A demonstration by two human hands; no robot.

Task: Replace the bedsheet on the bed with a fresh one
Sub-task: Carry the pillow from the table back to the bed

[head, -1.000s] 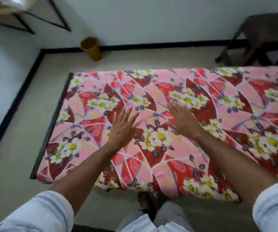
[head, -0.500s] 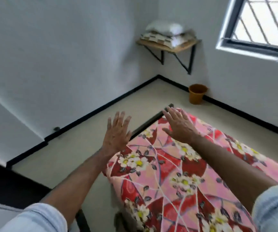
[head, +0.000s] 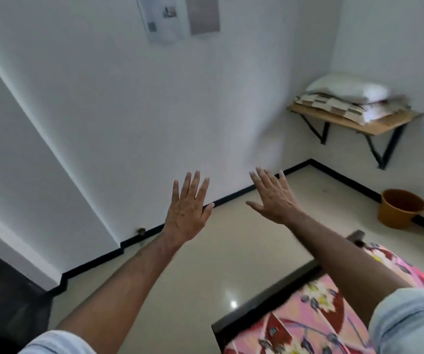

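View swung left, away from the bed [head: 269, 318]. Left hand [head: 189, 213] and right hand [head: 273, 198], flat over the floral bedsheet [head: 315, 312] a second ago, rose clear of it, fingers spread, now over bare floor. Wall shelf [head: 359, 121] shifted right; orange bin [head: 401, 208] too. Sheet apparently undisturbed; blur limits certainty.

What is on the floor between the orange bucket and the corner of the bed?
Nothing shows there. In the head view, only bare pale floor lies between the orange bucket and the dark corner of the bed.
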